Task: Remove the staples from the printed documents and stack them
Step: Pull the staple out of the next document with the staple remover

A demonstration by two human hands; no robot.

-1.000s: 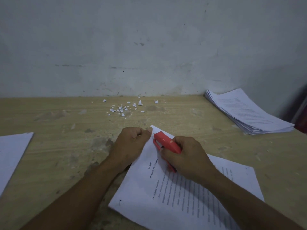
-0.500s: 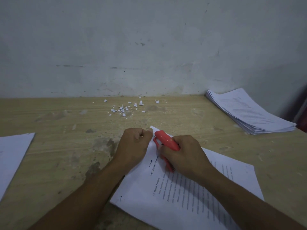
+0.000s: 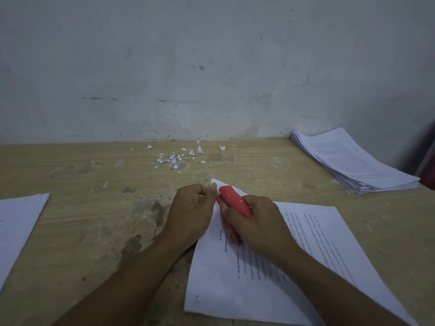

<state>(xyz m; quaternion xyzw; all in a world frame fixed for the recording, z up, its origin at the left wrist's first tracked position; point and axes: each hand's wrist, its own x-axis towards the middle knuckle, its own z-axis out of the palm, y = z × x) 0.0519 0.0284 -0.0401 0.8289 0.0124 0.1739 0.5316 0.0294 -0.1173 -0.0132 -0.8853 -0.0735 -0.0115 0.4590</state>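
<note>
In the head view, not much is changing over the last 1 second. The left hand [image 3: 191, 209] is sliding just a tiny bit to the right, closer to the red tool [image 3: 235, 203]. The tool is staying at the same corner.

The document [image 3: 270, 283] is lying flat on the table [image 3: 94, 231], right in front of the person. It is turned at a slant, and its far corner is poking out between the 2 hands.

The left hand is curling its fingers tight and pinching that corner to hold it down. The right hand [image 3: 259, 224] is wrapping its fingers around the red tool and gripping it. The tool's front end is sitting on the corner. The staple is too small and too hidden to see, so I cannot tell if it is out.

Because the hands are barely moving, it looks like the person is still working on this 1 staple. The pages are not coming apart yet.

Far to the right, a stack [image 3: 353, 163] of pages is lying by the wall [image 3: 211, 67], well apart from the hands. This document is probably going there once the staple is out. Small paper bits [image 3: 176, 158] are lying near the wall. Another sheet [image 3: 16, 227] is lying at the left edge.
</note>
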